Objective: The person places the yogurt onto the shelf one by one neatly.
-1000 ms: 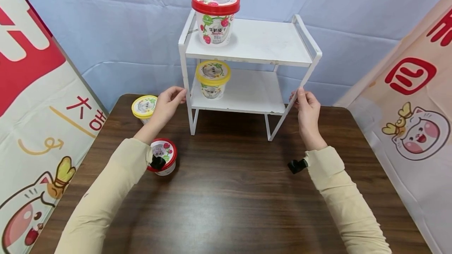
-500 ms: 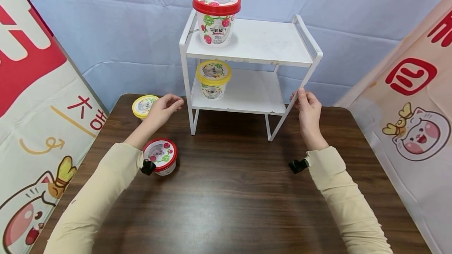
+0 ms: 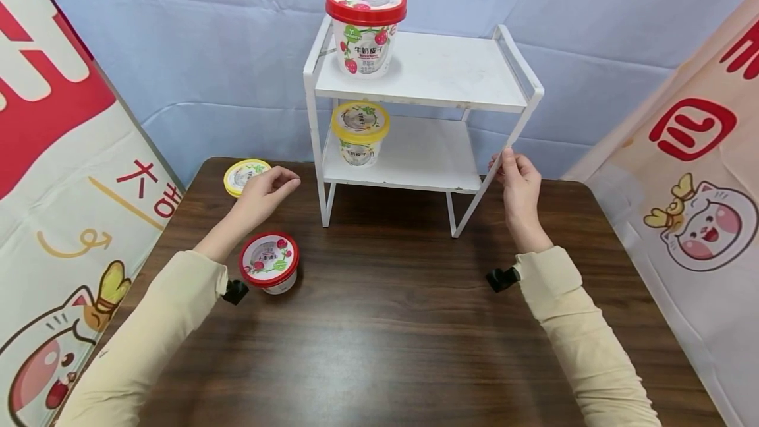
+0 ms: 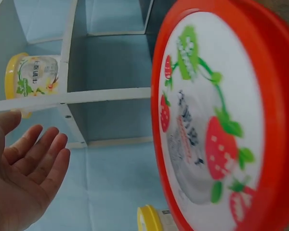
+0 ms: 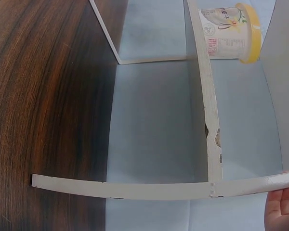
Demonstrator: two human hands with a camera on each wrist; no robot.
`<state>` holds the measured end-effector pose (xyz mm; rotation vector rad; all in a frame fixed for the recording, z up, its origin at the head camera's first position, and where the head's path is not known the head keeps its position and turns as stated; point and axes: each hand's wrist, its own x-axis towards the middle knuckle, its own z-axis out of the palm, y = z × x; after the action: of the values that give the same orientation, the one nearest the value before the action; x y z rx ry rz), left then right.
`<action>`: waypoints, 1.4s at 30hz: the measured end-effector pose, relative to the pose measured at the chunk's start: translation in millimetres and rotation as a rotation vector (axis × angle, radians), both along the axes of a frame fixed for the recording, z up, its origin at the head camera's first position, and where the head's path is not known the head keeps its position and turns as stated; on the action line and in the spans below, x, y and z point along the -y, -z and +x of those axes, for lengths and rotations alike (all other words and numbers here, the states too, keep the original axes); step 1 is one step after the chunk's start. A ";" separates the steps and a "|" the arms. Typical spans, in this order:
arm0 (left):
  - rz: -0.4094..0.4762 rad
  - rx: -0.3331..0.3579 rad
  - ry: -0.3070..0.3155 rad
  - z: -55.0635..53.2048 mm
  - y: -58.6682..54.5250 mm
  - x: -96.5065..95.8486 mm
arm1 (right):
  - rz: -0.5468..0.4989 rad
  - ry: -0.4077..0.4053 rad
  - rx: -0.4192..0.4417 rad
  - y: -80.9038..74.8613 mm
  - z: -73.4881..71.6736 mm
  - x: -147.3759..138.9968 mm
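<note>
A white two-tier metal shelf point(image 3: 459, 71) stands on the table. My right hand point(image 3: 518, 190) pinches its right front leg between thumb and fingers. To the left of the shelf, my left hand point(image 3: 261, 198) hangs in the air, fingers loosely bent and holding nothing; its palm point(image 4: 19, 192) shows in the left wrist view. Below the left wrist stands a red-lidded strawberry tub point(image 3: 269, 262) on the table. A yellow-lidded tub point(image 3: 242, 176) sits farther back, partly hidden by the left hand. Another red-lidded tub point(image 3: 365, 38) is on the top tier, and another yellow-lidded tub point(image 3: 360, 132) on the lower tier.
The dark wooden table point(image 3: 379, 321) reaches back to a pale blue cloth point(image 3: 207, 51). Printed banners stand at the left point(image 3: 65, 216) and right point(image 3: 700, 170) sides. A small black camera mount shows at each cuff.
My left hand has let go of the shelf's left front leg and drawn away to the left and down. My right hand stays on the right leg. The shelf and tubs keep their places.
</note>
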<state>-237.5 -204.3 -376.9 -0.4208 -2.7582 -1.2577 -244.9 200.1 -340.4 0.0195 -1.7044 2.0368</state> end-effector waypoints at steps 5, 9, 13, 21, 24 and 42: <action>-0.013 -0.016 0.019 5.6 4.4 6.3 | 0.007 0.000 0.006 -0.5 -0.2 -0.1; -0.027 -0.021 0.024 11.2 7.7 11.3 | 0.012 -0.002 0.012 -1.0 -0.4 -0.1; -0.027 -0.021 0.017 15.7 10.9 15.3 | 0.002 -0.002 0.003 -0.8 -0.8 -0.4; -0.029 -0.065 0.006 24.7 16.8 22.4 | 0.013 -0.008 -0.004 0.0 0.1 -1.1; -0.035 -0.073 0.020 28.7 18.5 25.3 | 0.019 -0.007 -0.011 0.5 0.2 -1.4; -0.067 -0.094 -0.003 48.2 31.2 44.9 | 0.034 -0.001 0.008 -0.6 0.2 -0.8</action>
<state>-189.3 -249.2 -408.0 -0.4686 -2.7269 -1.1171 -244.7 200.9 -339.8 0.0238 -1.7435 2.0114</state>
